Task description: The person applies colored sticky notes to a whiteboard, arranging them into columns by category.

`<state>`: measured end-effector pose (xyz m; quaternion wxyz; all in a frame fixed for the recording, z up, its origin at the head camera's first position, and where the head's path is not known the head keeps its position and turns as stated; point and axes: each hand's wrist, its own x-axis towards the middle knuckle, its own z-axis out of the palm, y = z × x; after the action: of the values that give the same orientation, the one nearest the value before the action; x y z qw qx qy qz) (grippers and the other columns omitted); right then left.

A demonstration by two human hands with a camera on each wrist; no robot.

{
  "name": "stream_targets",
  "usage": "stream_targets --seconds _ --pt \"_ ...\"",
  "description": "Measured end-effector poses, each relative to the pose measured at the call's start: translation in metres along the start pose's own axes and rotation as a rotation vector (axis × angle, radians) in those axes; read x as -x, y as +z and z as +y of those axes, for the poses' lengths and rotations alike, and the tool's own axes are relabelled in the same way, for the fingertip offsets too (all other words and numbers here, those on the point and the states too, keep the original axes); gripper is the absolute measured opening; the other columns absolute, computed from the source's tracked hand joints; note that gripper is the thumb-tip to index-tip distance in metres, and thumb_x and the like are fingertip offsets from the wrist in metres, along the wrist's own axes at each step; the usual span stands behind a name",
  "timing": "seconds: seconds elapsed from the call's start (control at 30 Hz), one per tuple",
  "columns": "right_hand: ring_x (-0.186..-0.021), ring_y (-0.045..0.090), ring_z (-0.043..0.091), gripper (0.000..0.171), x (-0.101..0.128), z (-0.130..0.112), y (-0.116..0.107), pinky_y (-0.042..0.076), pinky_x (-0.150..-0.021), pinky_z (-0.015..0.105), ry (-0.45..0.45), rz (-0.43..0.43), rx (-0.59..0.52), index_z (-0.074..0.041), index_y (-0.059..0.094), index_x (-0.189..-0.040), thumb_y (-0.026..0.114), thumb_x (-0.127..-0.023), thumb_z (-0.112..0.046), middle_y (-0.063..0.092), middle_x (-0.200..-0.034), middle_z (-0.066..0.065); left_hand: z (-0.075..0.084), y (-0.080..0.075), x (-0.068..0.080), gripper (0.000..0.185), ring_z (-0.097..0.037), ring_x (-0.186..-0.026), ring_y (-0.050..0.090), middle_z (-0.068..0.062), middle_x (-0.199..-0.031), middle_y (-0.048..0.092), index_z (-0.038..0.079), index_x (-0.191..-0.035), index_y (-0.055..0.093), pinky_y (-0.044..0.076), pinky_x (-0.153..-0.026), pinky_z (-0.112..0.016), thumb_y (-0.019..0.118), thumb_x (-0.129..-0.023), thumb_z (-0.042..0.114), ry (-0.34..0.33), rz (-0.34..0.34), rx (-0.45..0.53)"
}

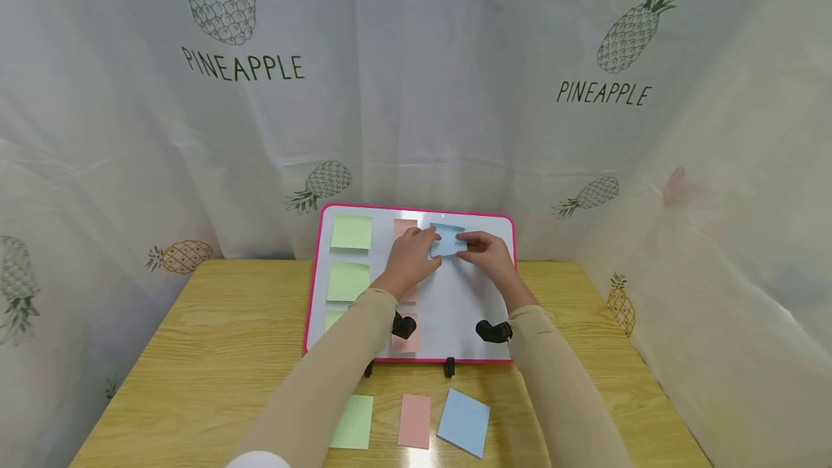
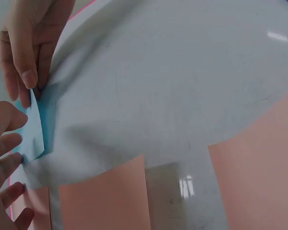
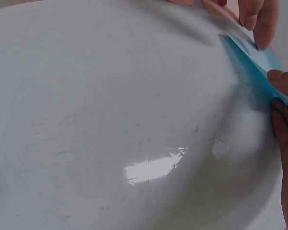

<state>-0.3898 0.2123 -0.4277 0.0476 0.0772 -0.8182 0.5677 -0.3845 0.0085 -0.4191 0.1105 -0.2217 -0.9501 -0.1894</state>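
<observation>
A blue sticky note (image 1: 448,243) is against the upper right part of a pink-framed whiteboard (image 1: 464,309), its lower edge standing away from the surface. My right hand (image 1: 489,255) pinches the note's right side between thumb and fingers, as the left wrist view also shows. At the note's left side is my left hand (image 1: 411,257), its fingers apart and the fingertips (image 3: 263,44) touching the paper. Pink sticky notes (image 2: 105,199) run down the board's middle, partly hidden by my left hand and arm. Green sticky notes (image 1: 351,232) form a column at the left.
The board leans on a stand with black feet (image 1: 450,367) on a wooden table (image 1: 240,323). In front lie a green pad (image 1: 354,425), a pink pad (image 1: 414,421) and a blue pad (image 1: 464,423). Behind hangs a pineapple-print curtain (image 1: 422,92).
</observation>
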Motion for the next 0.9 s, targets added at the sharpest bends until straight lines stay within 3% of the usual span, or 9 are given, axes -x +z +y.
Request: stream_targets --seconds 0.23,0.53,0.9 --pt "-0.114 0.052 0.023 0.028 0.0 0.0 0.001 0.044 -0.1 0.041 -0.105 0.014 0.188 -0.007 0.073 -0.111 0.077 -0.085 -0.015 0.062 -0.121 0.007 0.001 0.004 -0.002 0.042 -0.025 -0.131 0.039 0.001 -0.149 0.043 0.02 -0.131 0.06 0.038 -0.102 -0.043 0.06 -0.092 0.034 0.0 -0.012 -0.092" --pt "-0.126 0.042 0.028 0.033 -0.005 0.004 0.008 0.038 -0.103 0.045 -0.338 0.041 0.527 -0.005 0.072 -0.114 0.078 -0.083 -0.011 0.059 -0.134 0.004 0.001 0.006 -0.003 0.044 -0.024 -0.132 0.036 0.002 -0.152 0.039 0.021 -0.136 0.056 0.035 -0.105 -0.042 0.057 -0.094 0.036 0.025 -0.027 -0.203" --pt "-0.137 0.036 0.028 0.045 -0.01 0.008 0.01 0.03 -0.109 0.052 -0.468 0.018 0.719 -0.007 0.066 -0.126 0.077 -0.084 -0.016 0.051 -0.143 0.006 0.003 0.007 -0.007 0.05 -0.025 -0.144 0.022 0.003 -0.156 0.032 0.02 -0.141 0.052 0.024 -0.112 -0.047 0.057 -0.095 0.039 0.051 -0.032 -0.254"
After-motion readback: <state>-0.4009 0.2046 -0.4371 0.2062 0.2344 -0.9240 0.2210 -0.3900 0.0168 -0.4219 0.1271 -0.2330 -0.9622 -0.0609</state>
